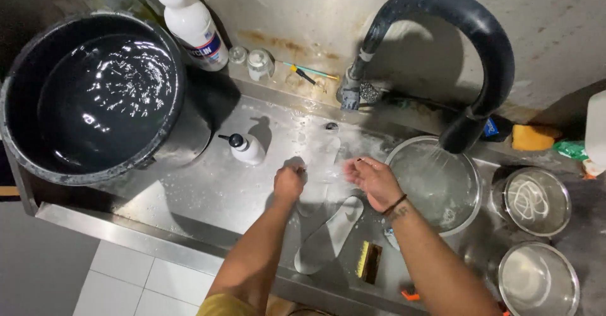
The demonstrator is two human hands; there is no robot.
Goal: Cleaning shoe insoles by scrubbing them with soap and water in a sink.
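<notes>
My left hand [289, 183] is curled into a fist over the wet steel counter [208, 190]; whether it holds anything is hidden. My right hand [372, 178], a dark band on its wrist, hovers palm up with fingers apart, beside a metal bowl [464, 212]. Between the hands a pale insole [320, 161] lies flat on the counter. A second white insole [328, 235] lies just below my hands, near the front edge. A small brush with yellow bristles [369, 262] rests beside it.
A black bucket of water [95, 95] stands at the left. A white bottle with a blue cap [189, 23] and small jars [260, 64] line the back wall. A pump bottle [246, 147] stands nearby. A black hose [454, 38] runs water into the bowl. Two more metal bowls [536, 199] sit right.
</notes>
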